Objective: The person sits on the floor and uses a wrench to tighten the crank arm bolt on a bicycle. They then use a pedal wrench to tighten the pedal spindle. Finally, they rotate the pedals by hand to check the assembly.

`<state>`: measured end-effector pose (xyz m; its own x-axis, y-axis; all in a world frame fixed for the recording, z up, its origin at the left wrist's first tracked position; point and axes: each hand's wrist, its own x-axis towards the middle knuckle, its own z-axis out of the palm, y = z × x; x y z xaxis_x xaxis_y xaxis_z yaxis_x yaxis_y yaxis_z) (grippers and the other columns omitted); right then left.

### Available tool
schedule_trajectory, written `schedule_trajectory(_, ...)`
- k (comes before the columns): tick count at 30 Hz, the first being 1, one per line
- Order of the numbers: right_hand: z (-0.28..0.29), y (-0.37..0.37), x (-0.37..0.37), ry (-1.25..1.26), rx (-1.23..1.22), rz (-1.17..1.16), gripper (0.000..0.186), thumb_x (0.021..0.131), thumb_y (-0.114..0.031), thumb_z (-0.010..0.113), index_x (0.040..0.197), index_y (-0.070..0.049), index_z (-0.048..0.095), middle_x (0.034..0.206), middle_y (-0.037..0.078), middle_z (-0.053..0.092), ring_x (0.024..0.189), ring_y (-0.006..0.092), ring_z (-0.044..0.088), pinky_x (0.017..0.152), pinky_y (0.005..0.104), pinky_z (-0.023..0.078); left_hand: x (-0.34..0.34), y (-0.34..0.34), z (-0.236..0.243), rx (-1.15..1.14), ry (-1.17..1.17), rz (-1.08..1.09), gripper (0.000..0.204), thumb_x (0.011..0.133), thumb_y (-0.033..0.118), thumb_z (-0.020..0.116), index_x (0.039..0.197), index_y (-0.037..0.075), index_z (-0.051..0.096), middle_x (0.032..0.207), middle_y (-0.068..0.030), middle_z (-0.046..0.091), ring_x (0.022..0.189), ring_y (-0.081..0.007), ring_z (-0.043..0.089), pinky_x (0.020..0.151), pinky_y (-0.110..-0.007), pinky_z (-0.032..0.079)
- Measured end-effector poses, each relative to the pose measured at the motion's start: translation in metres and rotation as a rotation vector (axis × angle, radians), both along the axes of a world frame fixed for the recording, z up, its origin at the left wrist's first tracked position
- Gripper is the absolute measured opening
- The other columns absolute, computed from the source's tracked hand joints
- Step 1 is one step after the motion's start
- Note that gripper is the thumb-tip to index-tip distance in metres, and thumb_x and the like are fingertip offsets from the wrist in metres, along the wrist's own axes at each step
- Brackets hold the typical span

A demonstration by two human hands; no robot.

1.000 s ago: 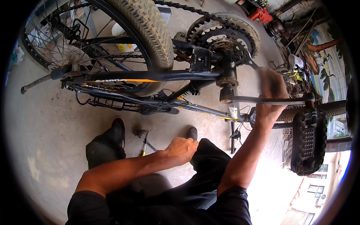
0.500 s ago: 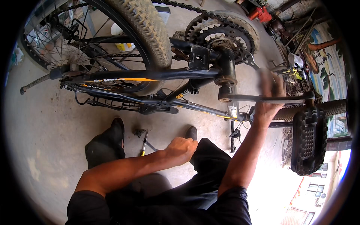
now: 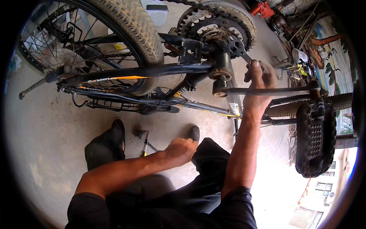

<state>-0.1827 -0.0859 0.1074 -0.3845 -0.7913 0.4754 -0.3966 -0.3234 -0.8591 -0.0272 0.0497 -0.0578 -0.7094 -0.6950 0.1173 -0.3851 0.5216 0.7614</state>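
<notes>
A black bicycle point(image 3: 137, 72) with orange trim lies in front of me, its chainrings point(image 3: 225, 28) at the far side. My right hand point(image 3: 263, 78) is closed around the handle end of a flat, holed wrench point(image 3: 237, 47), whose head sits by the bottom bracket shell point(image 3: 222, 57). A crank arm point(image 3: 270, 91) crosses in front of that hand and ends in a black pedal point(image 3: 315, 141). By my knee, my left hand point(image 3: 182, 151) is closed in a fist; its inside is hidden.
A screwdriver with a yellow handle point(image 3: 146, 145) lies on the floor beside a dark clump point(image 3: 139, 133). The knobby rear tyre point(image 3: 133, 30) rises at the upper left. Behind the pedal extends the front tyre point(image 3: 331, 101). Sticks and clutter point(image 3: 301, 72) line the right wall.
My right hand has come slightly left and up with the wrench and now shows sharply instead of blurred. The bicycle sits a little further left in view. My left hand stays by the knee.
</notes>
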Motion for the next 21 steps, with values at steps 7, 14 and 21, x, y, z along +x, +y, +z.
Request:
schedule_trajectory(7,0.005,0.0,-0.012,0.081,-0.054,-0.032,0.025,0.084,-0.022,0.074,0.094,0.0,0.066,0.067,0.003,0.059,0.059,0.0083,0.051,0.054,0.0215,0.039,0.003,-0.003,0.006,0.034,0.005,0.009,0.008,0.081,0.009,0.058,0.079,0.002,0.055,0.076,-0.0175,0.06,0.069,-0.0374,0.061,0.059,-0.047,0.048)
schedule_trajectory(14,0.003,-0.002,-0.004,0.055,-0.079,-0.013,0.025,0.085,-0.021,0.072,0.096,0.0,0.066,0.069,0.003,0.06,0.06,0.0087,0.051,0.056,0.022,0.038,0.002,-0.003,0.001,0.012,0.015,0.022,0.017,0.089,0.016,0.054,0.079,0.002,0.056,0.076,-0.0175,0.061,0.07,-0.0371,0.062,0.061,-0.046,0.048)
schedule_trajectory(21,0.011,-0.002,-0.005,0.077,-0.124,0.011,0.037,0.089,-0.034,0.067,0.094,0.002,0.065,0.07,0.003,0.059,0.06,0.0093,0.047,0.057,0.0232,0.034,0.001,-0.004,-0.001,0.02,0.066,0.053,0.022,0.089,0.018,0.057,0.075,0.001,0.057,0.072,-0.017,0.059,0.066,-0.0368,0.061,0.059,-0.047,0.048)
